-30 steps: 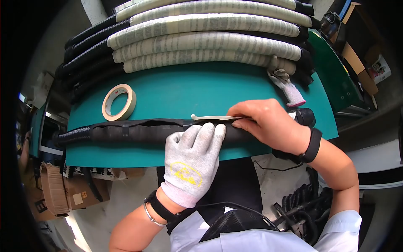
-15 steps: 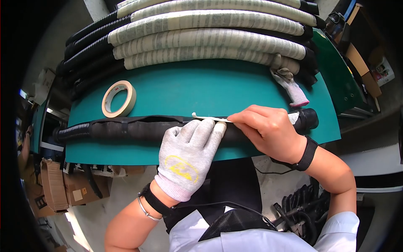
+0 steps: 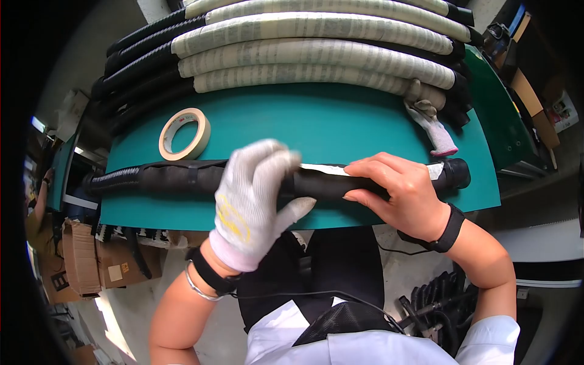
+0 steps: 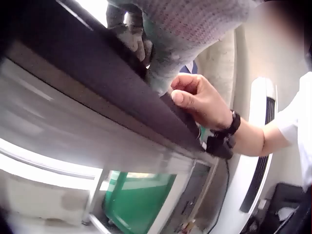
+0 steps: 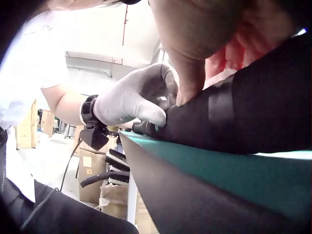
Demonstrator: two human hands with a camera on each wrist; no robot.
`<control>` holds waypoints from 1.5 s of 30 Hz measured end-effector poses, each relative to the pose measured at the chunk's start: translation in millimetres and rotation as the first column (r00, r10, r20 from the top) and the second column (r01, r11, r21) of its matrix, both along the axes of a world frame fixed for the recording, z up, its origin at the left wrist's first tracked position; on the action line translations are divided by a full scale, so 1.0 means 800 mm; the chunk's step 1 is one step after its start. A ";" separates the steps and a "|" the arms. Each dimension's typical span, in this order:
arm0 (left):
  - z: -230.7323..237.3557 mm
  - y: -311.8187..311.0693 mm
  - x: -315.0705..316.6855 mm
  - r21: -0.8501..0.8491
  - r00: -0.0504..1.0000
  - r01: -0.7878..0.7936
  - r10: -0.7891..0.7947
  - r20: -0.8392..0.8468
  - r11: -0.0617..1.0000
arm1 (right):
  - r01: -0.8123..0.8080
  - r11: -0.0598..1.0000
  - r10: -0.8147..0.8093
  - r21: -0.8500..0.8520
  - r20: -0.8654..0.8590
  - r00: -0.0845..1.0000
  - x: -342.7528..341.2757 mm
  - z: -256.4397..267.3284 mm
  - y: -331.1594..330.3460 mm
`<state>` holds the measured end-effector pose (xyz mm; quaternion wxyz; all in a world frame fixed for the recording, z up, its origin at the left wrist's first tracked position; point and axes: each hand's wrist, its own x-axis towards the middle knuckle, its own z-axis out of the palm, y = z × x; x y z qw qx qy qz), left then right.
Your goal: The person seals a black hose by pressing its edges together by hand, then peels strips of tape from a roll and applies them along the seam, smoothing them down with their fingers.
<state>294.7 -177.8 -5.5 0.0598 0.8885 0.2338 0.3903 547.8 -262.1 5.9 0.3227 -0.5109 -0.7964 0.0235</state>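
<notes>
A black sleeved hose [image 3: 161, 180] lies along the near side of the green table, with a white strip [image 3: 324, 169] along its upper seam. My bare right hand [image 3: 401, 188] grips the hose right of the middle, fingers over the strip on the far side and thumb on the near side. My left hand [image 3: 249, 194], in a whitish glove, is over the hose further left. Its thumb is spread from the loosely bent fingers, whose tips are blurred. In the right wrist view the gloved thumb [image 5: 152, 113] and fingers stand astride the hose.
A roll of masking tape [image 3: 202, 135] lies on the green table top [image 3: 267, 121] behind the hose. Several hoses wrapped in pale tape [image 3: 316, 55] line the back. An empty glove [image 3: 435, 131] rests at the right. Cardboard boxes [image 3: 82, 255] stand at lower left.
My left hand has moved left off the strip and spread its thumb. My right hand has gone from pinching the raised strip to gripping the hose. The strip now lies along the seam.
</notes>
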 end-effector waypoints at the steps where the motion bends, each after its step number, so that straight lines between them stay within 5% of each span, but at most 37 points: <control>1: 0.017 0.001 0.002 -0.093 0.997 -0.037 0.031 -0.065 0.995 | -0.003 1.000 0.003 0.001 0.000 1.000 0.000 0.000 0.000; 3: 0.028 0.016 0.003 -0.111 0.979 0.027 -0.048 -0.198 0.993 | -0.007 1.000 0.007 0.002 0.005 1.000 0.001 0.000 0.000; 9: 0.025 0.042 0.005 -0.306 0.926 0.192 -0.275 -0.258 0.933 | -0.017 1.000 0.018 -0.011 0.035 0.999 0.001 0.003 0.000; 14: 0.015 0.044 0.002 -0.241 0.929 0.246 -0.300 -0.219 0.939 | -0.014 0.999 0.015 -0.034 0.041 0.999 0.000 0.004 -0.003; 21: 0.012 0.034 0.000 -0.072 0.924 0.264 -0.273 -0.269 0.962 | -0.039 0.986 0.023 0.164 0.098 0.995 -0.006 -0.008 -0.005; 29: 0.023 0.007 0.025 -0.102 0.909 0.248 -0.268 -0.318 0.963 | -0.031 0.983 0.007 0.183 0.128 0.992 -0.006 -0.014 -0.008; 33: 0.007 0.005 0.027 0.050 0.905 0.242 -0.207 -0.372 0.969 | -0.024 0.978 0.006 0.206 0.087 0.996 -0.006 -0.016 -0.009; 39: 0.009 0.006 0.033 0.038 0.926 0.221 -0.197 -0.323 0.975 | -0.081 0.996 0.079 -0.027 -0.070 0.994 0.010 -0.001 -0.007; 45: 0.023 0.013 0.036 -0.093 0.917 0.222 -0.240 -0.319 0.971 | 0.057 0.990 -0.071 -0.133 -0.096 0.993 0.032 0.018 -0.015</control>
